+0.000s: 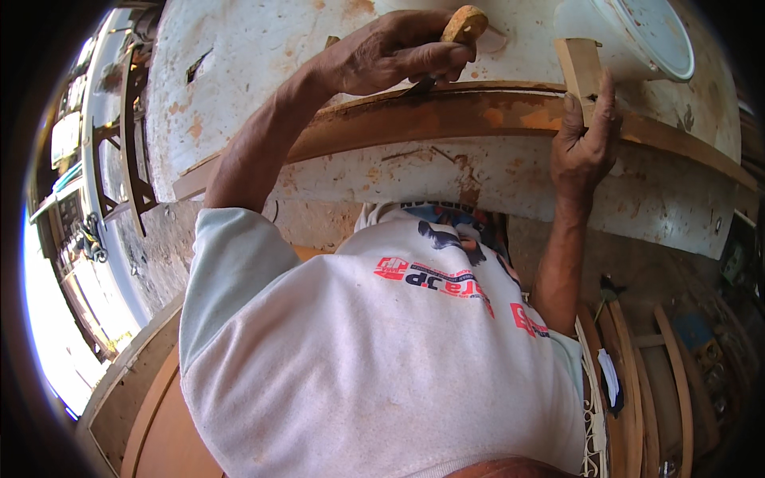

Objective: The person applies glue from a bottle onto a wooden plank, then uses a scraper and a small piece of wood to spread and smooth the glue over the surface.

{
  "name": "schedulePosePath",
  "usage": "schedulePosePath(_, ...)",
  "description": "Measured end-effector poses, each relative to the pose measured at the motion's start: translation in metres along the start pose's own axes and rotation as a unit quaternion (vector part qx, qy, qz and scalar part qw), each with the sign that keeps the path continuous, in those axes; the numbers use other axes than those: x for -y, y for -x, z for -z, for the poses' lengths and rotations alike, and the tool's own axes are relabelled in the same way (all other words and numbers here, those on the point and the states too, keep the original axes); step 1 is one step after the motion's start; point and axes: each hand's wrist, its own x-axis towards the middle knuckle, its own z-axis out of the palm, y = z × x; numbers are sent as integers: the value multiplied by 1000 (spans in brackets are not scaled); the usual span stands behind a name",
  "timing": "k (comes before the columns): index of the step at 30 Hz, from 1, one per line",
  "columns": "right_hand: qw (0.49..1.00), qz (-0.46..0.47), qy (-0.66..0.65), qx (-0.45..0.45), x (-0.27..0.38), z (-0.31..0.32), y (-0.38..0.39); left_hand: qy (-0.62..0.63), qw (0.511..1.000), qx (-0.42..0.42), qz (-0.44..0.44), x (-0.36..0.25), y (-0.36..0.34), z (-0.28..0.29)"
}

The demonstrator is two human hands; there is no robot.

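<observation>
A long brown wooden board lies across the white work surface, with its face coated unevenly in orange-brown. My left hand is closed round the wooden handle of a putty knife. Its dark blade meets the board's far edge. A short pale wooden piece stands out from the board's far side; whether it is joined to the board, I cannot tell. My right hand grips the board there, with thumb and forefinger on either side of the short piece's lower end. Its other fingers are partly hidden.
Beyond the board at the far right is a white plastic bucket. The work surface is spattered with brown stains. Curved wooden parts are stacked low on the right. A wooden panel leans at the lower left.
</observation>
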Motion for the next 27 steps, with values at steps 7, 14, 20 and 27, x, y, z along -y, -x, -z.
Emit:
schedulePosePath(7, 999, 22, 27, -14, 0, -1, 1, -311, 946, -2, -90, -19, 8, -25)
schedulePosePath(14, 999, -6, 30, 8, 5, 0, 0, -182, 972, -112, -94, -3, 36, -31)
schedulePosePath(20, 999, -19, 33, 11, 7, 3, 3, -249, 961, -51, -106, -13, 13, -49)
schedulePosePath(27, 999, 1, 39, 8, 6, 1, 3, -213, 958, -53, -187, -10, -21, -48)
